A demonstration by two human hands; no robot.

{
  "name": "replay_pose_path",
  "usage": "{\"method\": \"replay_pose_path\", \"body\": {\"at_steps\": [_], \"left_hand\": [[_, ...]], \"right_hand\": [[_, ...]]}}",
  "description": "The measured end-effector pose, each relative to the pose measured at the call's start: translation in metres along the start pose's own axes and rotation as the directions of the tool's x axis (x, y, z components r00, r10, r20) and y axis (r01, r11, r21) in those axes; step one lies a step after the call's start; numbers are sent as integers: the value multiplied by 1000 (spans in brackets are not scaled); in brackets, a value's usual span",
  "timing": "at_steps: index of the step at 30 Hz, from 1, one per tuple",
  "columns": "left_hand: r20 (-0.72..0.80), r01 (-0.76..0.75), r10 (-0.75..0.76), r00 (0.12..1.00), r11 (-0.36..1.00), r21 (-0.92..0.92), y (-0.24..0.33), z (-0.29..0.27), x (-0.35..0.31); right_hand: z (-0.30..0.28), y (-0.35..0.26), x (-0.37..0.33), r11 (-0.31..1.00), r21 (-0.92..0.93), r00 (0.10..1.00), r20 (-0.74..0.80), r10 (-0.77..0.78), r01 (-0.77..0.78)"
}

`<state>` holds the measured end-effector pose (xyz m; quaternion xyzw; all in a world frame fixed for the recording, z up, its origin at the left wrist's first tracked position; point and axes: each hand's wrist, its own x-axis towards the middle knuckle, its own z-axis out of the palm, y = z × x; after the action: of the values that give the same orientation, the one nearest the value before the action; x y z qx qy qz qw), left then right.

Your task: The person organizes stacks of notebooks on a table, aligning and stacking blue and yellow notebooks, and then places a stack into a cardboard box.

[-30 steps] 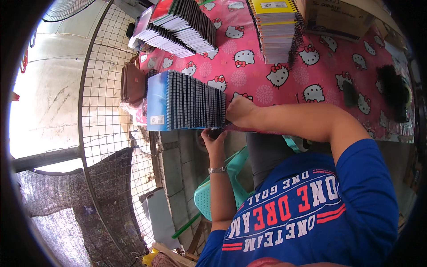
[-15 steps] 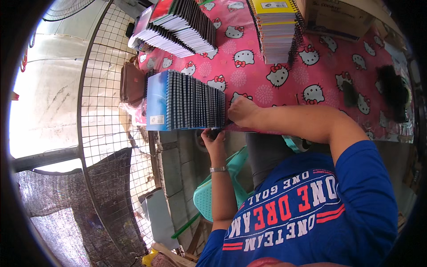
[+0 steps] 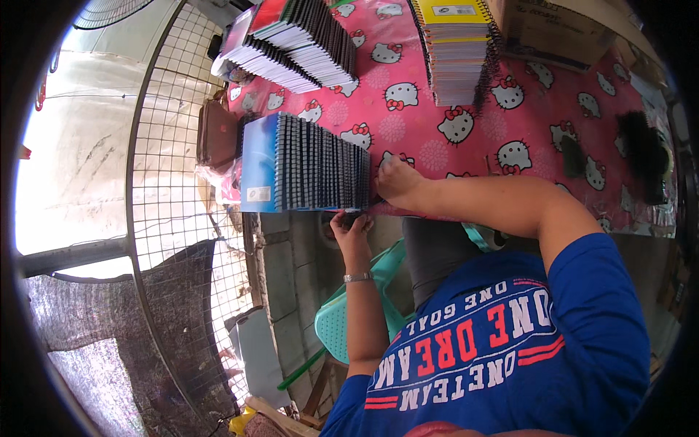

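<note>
A tall stack of blue-covered spiral notebooks (image 3: 320,164) stands at the near edge of the table, its coil bindings toward the right. My left hand (image 3: 351,227), with a metal-band watch on the wrist, reaches up to the stack's near lower corner. Its thumb and fingers curl around something dark there that I cannot make out. Close to the stack's lower right end, my right hand (image 3: 398,180) is closed, with the fingers bent inward. Whatever it may grip is hidden by the hand itself.
A pink patterned cloth (image 3: 466,156) covers the table. Farther back stand dark-bound notebooks (image 3: 298,44), yellow-covered spiral notebooks (image 3: 455,51) and a cardboard box (image 3: 557,33). A brown pouch (image 3: 218,135) lies left of the blue stack, beside a wire grid (image 3: 171,146). Below is a turquoise stool (image 3: 338,328).
The whole view has shifted very slightly. Both hands stay at the stack's lower end, with only small finger movement visible.
</note>
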<state>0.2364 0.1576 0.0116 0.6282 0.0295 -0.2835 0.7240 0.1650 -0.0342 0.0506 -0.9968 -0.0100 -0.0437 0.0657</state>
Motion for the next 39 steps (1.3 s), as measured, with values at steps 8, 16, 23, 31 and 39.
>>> {"method": "replay_pose_path", "body": {"at_steps": [8,16,23,31,39], "left_hand": [[2,18,-18,1000,999,-51,2,6,-4],[70,48,-16,997,878,-476,-30,-40,1],[10,150,-209,978,669,-728,-108,-125,13],[-421,21,-441,792,710,-704,-29,-205,93],[-445,121,-301,844,914,-388,2,-227,82]], "right_hand": [[-8,-13,6,1000,12,977,215,3,-6],[17,26,-21,1000,14,1000,-29,-9,9],[13,31,-54,990,138,956,-295,0,43],[9,33,-55,991,136,978,-208,29,0],[10,31,-54,986,163,963,-269,26,19]]}}
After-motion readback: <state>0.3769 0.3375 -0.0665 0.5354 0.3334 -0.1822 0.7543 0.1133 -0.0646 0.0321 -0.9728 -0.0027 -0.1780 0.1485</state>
